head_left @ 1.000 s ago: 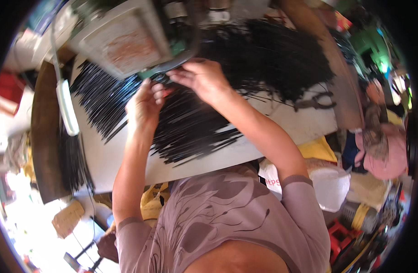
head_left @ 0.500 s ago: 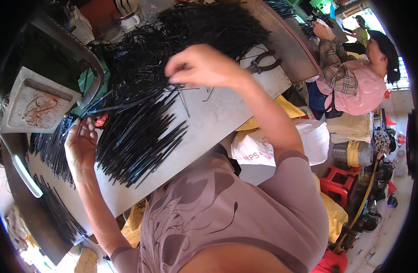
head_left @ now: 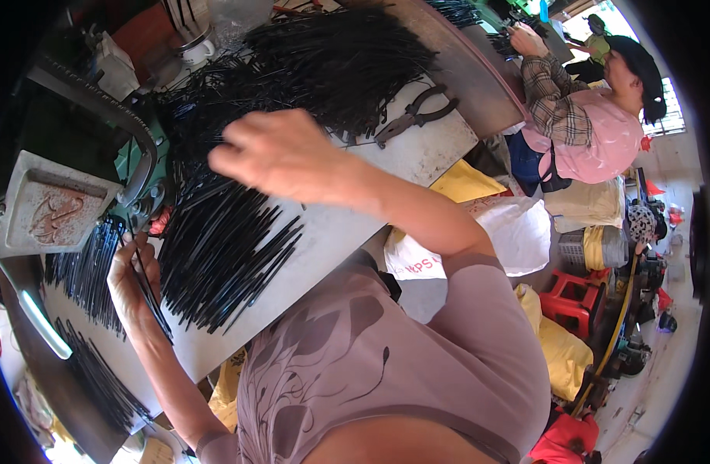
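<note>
My left hand point(head_left: 129, 280) is closed around a few thin black rods point(head_left: 148, 288) beside the green metal machine point(head_left: 142, 203). The rods run from the machine's front down past my wrist. Over the dark heap, my right hand point(head_left: 276, 153) hangs with its fingers bent and blurred by motion; whether they hold anything is hidden. Right of my left hand, many straight black rods point(head_left: 227, 263) lie side by side on the pale tabletop point(head_left: 316, 232). A tangled heap of black rods point(head_left: 343, 62) covers the table's far part. Black-handled pliers point(head_left: 413, 116) lie right of it.
A curved metal arm point(head_left: 131, 127) and a rusty metal tray point(head_left: 57, 205) stand at the left. More rods point(head_left: 92, 267) lie left of my left hand. A white mug point(head_left: 196, 50) sits at the back. Sacks point(head_left: 517, 232), a red stool point(head_left: 575, 305) and a seated person point(head_left: 594, 147) are at the right.
My right hand has moved left and nearer over the rods. The rods in my left hand have swung from pointing right to pointing down along my wrist. The view has shifted slightly.
</note>
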`<state>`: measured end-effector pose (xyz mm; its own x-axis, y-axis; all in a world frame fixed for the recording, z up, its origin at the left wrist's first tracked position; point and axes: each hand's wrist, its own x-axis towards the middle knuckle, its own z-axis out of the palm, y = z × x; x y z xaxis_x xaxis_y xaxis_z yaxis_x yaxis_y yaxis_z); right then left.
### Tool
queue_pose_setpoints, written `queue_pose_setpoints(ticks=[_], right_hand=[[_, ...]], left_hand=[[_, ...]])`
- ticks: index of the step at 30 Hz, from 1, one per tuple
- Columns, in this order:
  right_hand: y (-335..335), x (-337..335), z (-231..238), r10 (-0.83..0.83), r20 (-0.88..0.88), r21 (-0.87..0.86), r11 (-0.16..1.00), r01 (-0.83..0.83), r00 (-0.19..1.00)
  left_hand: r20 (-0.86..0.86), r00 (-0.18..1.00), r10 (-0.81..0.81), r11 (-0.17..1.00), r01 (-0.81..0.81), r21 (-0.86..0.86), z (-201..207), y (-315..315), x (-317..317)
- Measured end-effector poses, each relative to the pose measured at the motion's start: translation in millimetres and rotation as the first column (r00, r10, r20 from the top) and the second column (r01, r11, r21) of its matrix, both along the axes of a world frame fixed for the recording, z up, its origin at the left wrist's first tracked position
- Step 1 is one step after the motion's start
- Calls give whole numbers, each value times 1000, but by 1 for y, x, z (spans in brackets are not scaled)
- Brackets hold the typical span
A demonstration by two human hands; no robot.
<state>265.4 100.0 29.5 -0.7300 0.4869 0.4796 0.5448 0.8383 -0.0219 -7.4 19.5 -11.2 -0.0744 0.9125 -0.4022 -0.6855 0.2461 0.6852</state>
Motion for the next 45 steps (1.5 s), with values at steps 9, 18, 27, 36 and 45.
queue_pose_setpoints(ticks=[9, 18, 27, 36, 45], right_hand=[[16, -92, -44, 8, -407, -732, 594, -332, 913], [15, -106, -37, -307, -483, -874, 107, -474, 820], [14, -110, -34, -327, -480, -872, 75, -484, 814], [13, -111, -33, -293, -515, -855, 110, -507, 805], [12, -112, -33, -283, -543, -838, 119, -533, 791]], left_hand=[[-530, 847, 38, 997, -66, -34, 20, -16, 21], [-453, 885, 109, 994, -109, 28, 17, -16, 28], [-376, 920, 113, 994, -108, 34, 16, -15, 29], [-360, 925, 120, 993, -105, 61, 15, -12, 34], [-396, 906, 150, 989, -140, 55, 15, -12, 37]])
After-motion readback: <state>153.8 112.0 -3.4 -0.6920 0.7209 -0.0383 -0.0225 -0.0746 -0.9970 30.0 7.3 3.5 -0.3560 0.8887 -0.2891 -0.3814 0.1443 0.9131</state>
